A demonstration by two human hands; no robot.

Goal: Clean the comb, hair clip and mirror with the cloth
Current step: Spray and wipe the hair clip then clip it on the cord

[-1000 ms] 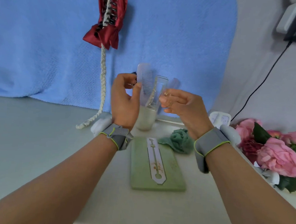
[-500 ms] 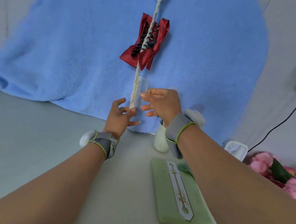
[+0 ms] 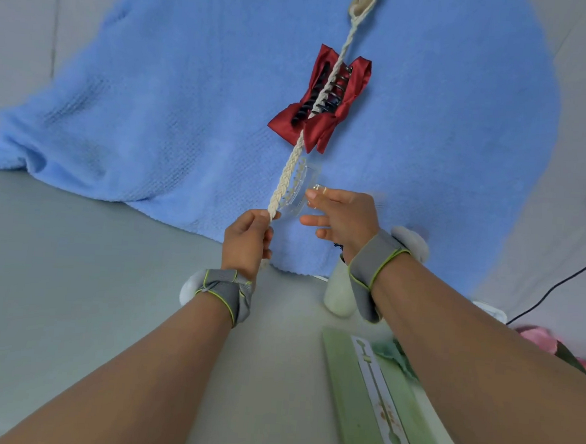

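Note:
A cream braided rope point(image 3: 289, 175) hangs down the blue towel point(image 3: 189, 95) on the wall. My left hand point(image 3: 247, 241) grips the rope's lower part. My right hand point(image 3: 345, 218) pinches a clear plastic hair clip point(image 3: 295, 189), whose teeth lie against the rope just above my left hand. Higher on the rope sits a red bow clip point(image 3: 323, 100) with black teeth. The green cloth point(image 3: 395, 353) lies crumpled by my right forearm, mostly hidden. A green flat case point(image 3: 346, 390) with a white patterned strip lies on the table at the lower right.
A pale cup point(image 3: 338, 293) stands on the grey table point(image 3: 75, 277) behind my right wrist. A small white device point(image 3: 492, 311) and pink flowers point(image 3: 551, 344) sit at the right edge. A black cable point(image 3: 566, 276) runs along the wall.
My left hand has closed round the rope where it only reached before. The clear clip in my right hand now lies against the rope. The view has tilted up and to the left.

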